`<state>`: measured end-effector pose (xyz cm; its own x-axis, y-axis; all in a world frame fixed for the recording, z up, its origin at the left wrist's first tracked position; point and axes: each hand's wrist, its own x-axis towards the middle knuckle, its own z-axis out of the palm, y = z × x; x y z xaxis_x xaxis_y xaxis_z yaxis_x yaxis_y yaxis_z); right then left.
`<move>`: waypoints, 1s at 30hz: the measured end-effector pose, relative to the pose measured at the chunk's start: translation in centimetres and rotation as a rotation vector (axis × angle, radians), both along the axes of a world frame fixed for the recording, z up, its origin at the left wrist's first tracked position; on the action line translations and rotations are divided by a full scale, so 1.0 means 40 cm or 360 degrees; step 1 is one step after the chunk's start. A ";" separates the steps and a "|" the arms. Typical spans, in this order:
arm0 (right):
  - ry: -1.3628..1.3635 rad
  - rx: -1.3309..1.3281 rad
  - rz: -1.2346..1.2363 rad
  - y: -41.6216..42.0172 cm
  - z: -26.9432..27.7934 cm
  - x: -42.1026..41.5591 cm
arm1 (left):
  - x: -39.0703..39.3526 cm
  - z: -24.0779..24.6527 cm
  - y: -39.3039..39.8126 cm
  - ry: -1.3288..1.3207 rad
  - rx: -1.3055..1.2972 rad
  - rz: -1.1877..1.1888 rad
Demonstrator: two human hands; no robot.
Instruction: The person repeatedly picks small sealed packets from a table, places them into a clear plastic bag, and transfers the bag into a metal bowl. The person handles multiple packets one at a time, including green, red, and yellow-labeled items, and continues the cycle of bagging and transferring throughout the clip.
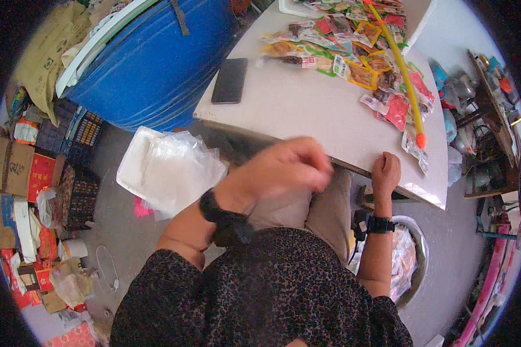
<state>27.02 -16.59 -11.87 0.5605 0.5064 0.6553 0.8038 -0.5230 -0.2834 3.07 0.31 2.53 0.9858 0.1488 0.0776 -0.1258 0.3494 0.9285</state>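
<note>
My left hand (282, 167), blurred, is raised over my lap in front of the table's near edge, its fingers curled; whether anything is in it cannot be told. My right hand (386, 171) rests at the near edge of the white table (286, 108), fingers bent, with no object visible in it. Beyond it, many small sealed plastic food packets (360, 73) lie heaped on the tabletop. Across them runs a yellow stick with orange ends (401, 65). A dark smartphone (229, 81) lies at the table's left side.
A white foam box (134, 169) with clear plastic bags (186, 160) stands left of my lap. Behind it is a big blue barrel (156, 65). Below my right forearm stands a round tub (423, 247) of packets. Cartons (19, 165) and crates (76, 195) line the left side.
</note>
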 end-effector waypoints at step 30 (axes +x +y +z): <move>0.0038 -0.0012 0.0096 0.011 -0.015 0.009 | -0.573 -0.561 0.357 0.1752 0.2049 0.1588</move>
<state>27.38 -16.15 -12.45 0.5441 0.5446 0.6383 0.8271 -0.4759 -0.2990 -19.83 14.58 -19.92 0.2875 0.9535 0.0907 0.8948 -0.3011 0.3296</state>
